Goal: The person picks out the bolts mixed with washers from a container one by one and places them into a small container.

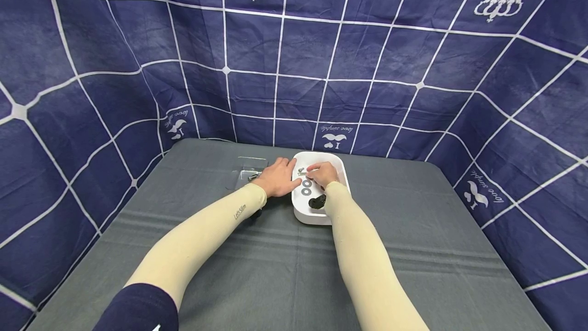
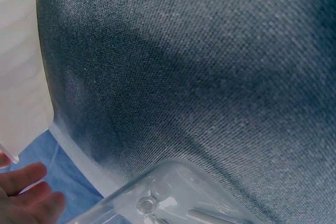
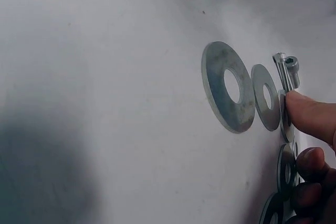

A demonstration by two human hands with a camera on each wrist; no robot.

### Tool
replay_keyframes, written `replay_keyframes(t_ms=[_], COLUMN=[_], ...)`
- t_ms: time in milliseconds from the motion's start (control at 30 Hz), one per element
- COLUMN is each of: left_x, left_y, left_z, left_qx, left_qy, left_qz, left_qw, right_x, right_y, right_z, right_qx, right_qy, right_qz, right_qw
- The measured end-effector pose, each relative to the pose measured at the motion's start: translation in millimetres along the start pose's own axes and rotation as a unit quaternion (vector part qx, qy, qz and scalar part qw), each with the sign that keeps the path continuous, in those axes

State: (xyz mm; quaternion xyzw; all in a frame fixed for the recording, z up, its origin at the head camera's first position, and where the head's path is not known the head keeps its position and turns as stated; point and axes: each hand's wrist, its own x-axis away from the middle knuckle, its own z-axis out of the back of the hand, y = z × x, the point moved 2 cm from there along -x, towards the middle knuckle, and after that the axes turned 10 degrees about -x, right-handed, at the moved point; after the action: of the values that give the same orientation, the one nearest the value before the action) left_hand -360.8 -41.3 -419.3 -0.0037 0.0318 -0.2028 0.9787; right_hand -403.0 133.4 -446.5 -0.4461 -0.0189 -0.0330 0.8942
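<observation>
A white tray [image 1: 300,211] lies under both hands. My left hand [image 1: 277,178] rests at its left rim, fingers spread; in the left wrist view its fingers [image 2: 23,177] lie beside the tray's white wall. Inside the tray, my right hand [image 1: 325,173] reaches down with curled fingers. Its thumb [image 3: 310,114] overlaps a thin metal pin [image 3: 283,69], and I cannot tell whether it is pinched. Next to the pin lies a socket-head screw [image 3: 293,69]. Flat metal washers of differing sizes, such as a large washer [image 3: 212,77], line the tray floor near the fingertips.
Left of the left hand stands a clear plastic box [image 1: 243,180] with metal screws and a nut [image 2: 147,204] in it. Grey cloth [image 1: 294,269] covers the table. A blue curtain with white grid lines [image 1: 303,96] encloses the back and sides.
</observation>
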Motion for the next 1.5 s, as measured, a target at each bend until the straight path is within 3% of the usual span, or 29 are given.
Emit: replay_keyframes(t_ms=[733,1233,1500], left_x=[-2.2,0.8,0.5], left_y=[0.3,0.4,0.3], left_z=[1.9,3.1,4.5], left_qx=[-0.007,-0.020,-0.033], left_qy=[0.002,-0.001,-0.003], left_qz=[0.004,-0.004,-0.004], left_qw=[1.0000,0.9998,0.9994], right_x=[0.8,-1.3,-0.3], right_y=[-7.1,1.5,0.4], right_z=[1.2,1.0,5.2], right_qx=[0.024,-0.007,-0.039], right_qy=[0.024,0.028,0.015], right_qz=[-0.009,-0.034,-0.019], right_qw=[0.999,0.999,0.999])
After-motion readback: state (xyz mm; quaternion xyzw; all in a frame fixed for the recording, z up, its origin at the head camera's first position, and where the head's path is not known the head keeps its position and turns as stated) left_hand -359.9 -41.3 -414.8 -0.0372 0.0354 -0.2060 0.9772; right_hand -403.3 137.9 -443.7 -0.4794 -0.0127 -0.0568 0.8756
